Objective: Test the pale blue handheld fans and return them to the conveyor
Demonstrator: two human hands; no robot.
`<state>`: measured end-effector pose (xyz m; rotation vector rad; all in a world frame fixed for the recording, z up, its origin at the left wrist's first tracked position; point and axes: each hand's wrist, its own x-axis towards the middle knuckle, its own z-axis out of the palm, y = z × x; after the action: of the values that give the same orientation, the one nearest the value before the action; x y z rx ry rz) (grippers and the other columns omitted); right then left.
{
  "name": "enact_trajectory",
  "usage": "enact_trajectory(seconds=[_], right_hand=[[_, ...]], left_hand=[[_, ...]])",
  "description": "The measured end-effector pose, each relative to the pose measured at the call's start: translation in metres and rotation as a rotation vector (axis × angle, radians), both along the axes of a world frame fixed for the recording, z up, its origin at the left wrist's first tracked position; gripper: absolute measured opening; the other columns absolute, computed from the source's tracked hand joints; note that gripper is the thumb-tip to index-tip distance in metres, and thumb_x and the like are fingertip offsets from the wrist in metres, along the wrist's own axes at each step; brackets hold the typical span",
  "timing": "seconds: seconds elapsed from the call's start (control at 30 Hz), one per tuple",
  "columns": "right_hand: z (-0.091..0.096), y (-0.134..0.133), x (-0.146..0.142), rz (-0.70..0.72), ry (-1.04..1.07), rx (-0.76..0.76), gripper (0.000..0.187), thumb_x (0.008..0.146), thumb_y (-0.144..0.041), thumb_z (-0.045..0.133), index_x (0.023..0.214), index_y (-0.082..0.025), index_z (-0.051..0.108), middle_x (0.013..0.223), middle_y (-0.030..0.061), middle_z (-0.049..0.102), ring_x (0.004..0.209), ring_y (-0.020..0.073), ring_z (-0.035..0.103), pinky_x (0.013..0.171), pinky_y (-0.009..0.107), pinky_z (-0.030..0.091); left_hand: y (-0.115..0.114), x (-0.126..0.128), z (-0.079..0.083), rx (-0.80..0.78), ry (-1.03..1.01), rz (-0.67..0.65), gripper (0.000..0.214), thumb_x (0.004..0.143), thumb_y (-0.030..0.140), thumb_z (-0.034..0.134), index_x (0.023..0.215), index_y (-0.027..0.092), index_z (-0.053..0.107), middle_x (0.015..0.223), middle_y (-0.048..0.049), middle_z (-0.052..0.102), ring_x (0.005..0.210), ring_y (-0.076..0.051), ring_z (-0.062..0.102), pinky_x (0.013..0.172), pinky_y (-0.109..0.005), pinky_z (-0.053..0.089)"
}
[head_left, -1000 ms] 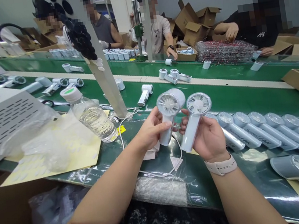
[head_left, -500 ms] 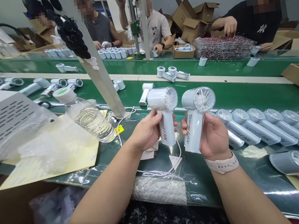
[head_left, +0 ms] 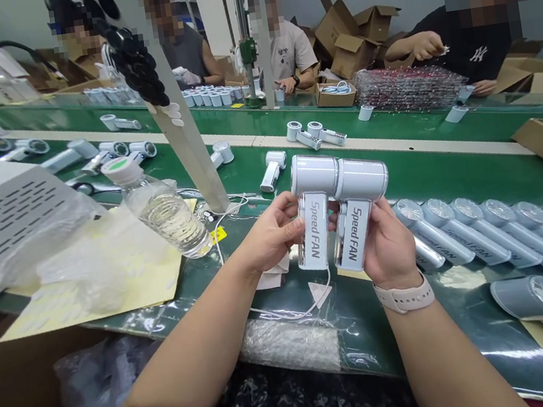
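Two pale blue handheld fans marked "Speed FAN" are held up side by side above the bench, heads on top and nearly level. My left hand (head_left: 278,229) is closed on the handle of the left handheld fan (head_left: 316,231). Around the handle of the right handheld fan (head_left: 355,235) my right hand (head_left: 389,244) is closed, a pale watch strap at its wrist. The two fan heads touch or almost touch, their cylindrical sides facing me. Below them lie a white cable (head_left: 287,314) and a small white triangular piece (head_left: 320,293).
Finished-looking fans (head_left: 478,238) lie in a row at right. A clear bottle (head_left: 167,215) leans near a metal post (head_left: 187,148) at left. Bubble wrap (head_left: 291,345) lies along the near edge. Beyond the green conveyor (head_left: 396,152), several co-workers sit among cardboard boxes (head_left: 342,25).
Both fans have turned, so their heads' sides now face me instead of the round wrapped ends. My left hand's fan has moved slightly right, bringing the heads together.
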<state>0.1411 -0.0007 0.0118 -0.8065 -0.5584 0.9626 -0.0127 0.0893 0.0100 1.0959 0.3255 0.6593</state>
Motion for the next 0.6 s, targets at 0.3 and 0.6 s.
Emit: enact_trajectory(seconds=[0.3,0.6], right_hand=[[-0.014,0.001,0.008,-0.063,-0.118,0.031,0.025,0.083,-0.033,0.059,0.106,-0.028,0.066,0.094,0.0031,0.075,0.094,0.027,0.072,0.084,0.048,0.059],[0.004,-0.018,0.007,-0.009,-0.729,0.234,0.061,0.066,-0.008,0.083,0.118,-0.029,0.06,0.131,0.0077,0.069,0.129,0.0312,0.059,0.115,0.056,0.038]], left_hand=[[0.002,0.001,-0.004,0.088,0.04,0.026,0.053,0.07,0.039,0.087,0.113,0.024,0.059,0.11,-0.0089,0.07,0.1,-0.025,0.069,0.077,-0.034,0.055],[0.004,-0.008,0.008,0.729,0.05,0.205,0.039,0.064,0.031,0.086,0.1,0.023,0.075,0.112,-0.0112,0.075,0.113,-0.033,0.067,0.104,-0.047,0.045]])
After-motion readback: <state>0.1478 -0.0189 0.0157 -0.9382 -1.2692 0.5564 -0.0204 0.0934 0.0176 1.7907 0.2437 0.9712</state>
